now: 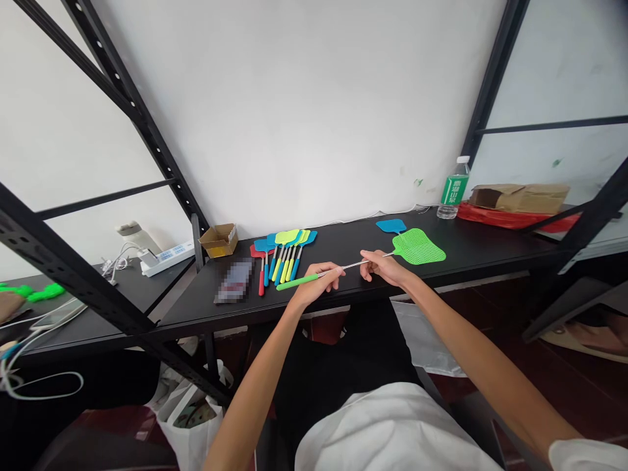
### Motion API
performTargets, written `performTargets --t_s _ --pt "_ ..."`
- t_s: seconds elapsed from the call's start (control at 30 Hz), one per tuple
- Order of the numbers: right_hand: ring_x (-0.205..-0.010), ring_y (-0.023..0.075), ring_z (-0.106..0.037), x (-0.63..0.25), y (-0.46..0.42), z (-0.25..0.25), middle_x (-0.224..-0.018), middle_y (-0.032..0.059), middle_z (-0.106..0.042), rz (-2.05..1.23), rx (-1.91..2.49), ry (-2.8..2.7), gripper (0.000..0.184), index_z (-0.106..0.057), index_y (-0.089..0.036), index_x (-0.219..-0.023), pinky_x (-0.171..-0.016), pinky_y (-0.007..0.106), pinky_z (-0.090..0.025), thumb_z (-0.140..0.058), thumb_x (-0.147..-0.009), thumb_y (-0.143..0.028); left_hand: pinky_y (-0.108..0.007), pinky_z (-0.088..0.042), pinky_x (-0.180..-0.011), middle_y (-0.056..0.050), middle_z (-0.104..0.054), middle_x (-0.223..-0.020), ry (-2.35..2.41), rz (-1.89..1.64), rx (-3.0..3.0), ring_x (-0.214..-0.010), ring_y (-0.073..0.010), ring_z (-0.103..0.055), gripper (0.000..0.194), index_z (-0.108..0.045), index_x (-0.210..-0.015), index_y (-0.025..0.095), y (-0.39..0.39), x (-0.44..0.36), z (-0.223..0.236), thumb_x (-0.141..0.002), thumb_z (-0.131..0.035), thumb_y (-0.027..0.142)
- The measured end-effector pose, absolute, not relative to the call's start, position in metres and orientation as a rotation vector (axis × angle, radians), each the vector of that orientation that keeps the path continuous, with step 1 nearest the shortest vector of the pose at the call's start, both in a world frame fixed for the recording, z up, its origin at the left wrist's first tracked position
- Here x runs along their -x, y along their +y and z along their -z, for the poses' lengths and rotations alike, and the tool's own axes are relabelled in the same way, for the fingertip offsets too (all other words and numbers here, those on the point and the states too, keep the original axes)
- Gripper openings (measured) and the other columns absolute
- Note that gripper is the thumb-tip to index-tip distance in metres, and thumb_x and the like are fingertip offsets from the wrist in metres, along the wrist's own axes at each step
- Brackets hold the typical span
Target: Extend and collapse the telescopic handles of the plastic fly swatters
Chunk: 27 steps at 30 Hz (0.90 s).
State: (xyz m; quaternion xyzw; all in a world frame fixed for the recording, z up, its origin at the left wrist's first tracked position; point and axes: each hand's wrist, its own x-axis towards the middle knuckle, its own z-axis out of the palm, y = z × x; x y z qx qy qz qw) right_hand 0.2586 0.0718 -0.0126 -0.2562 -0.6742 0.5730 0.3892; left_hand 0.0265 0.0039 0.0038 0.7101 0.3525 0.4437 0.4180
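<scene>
Currently, short swatters (287, 237) are lying on the bench (338, 237), the left hand (318, 286) is pinching a green swatter (419, 247) between its fingers beside the handle, and the right hand (386, 269) is pinching its shaft nearer the head, over the bench beside a blue swatter (391, 226).

The head-worn view looks forward and down. It faces the near counter (343, 237) and the wall (304, 111) behind.
</scene>
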Motion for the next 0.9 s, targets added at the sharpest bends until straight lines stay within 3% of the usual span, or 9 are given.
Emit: performTargets --t_s 0.43,0.63,0.9 --pt "-0.053 0.0168 -0.059 -0.254 0.072 0.006 -0.054 0.0070 -0.065 -1.402 0.757 -1.831 0.066 -0.073 -0.015 -0.059 -0.068 0.032 -0.044 -0.044 -0.099 -0.059 -0.025 -0.040 -0.055 -0.003 -0.061 -0.063 0.909 -1.078 -1.709 -0.057 -0.0123 -0.053 0.040 -0.074 -0.080 0.014 0.009 -0.022 -0.008 -0.097 -0.054 0.045" --pt "-0.064 0.0194 -0.062 -0.252 0.072 -0.007 -0.055 0.0069 -0.067 -1.398 0.755 -1.970 0.069 -0.076 -0.015 -0.065 -0.077 0.033 -0.045 -0.037 -0.102 -0.059 -0.025 -0.038 -0.056 -0.003 -0.062 -0.061 0.996 -1.036 -1.648 -0.056 -0.0124 -0.051 0.046 -0.074 -0.078 0.014 0.011 -0.022 -0.015 -0.098 -0.051 0.048" --pt "-0.059 0.0198 -0.061 -0.242 0.075 -0.011 -0.053 0.0048 -0.062 -1.450 0.942 -1.896 0.072 -0.072 -0.017 -0.061 -0.078 0.037 -0.045 -0.032 -0.102 -0.061 -0.026 -0.041 -0.061 -0.004 -0.062 -0.061 1.071 -0.952 -1.520 -0.061 -0.0140 -0.054 0.050 -0.077 -0.076 0.017 0.023 -0.011 -0.020 -0.099 -0.049 0.052"
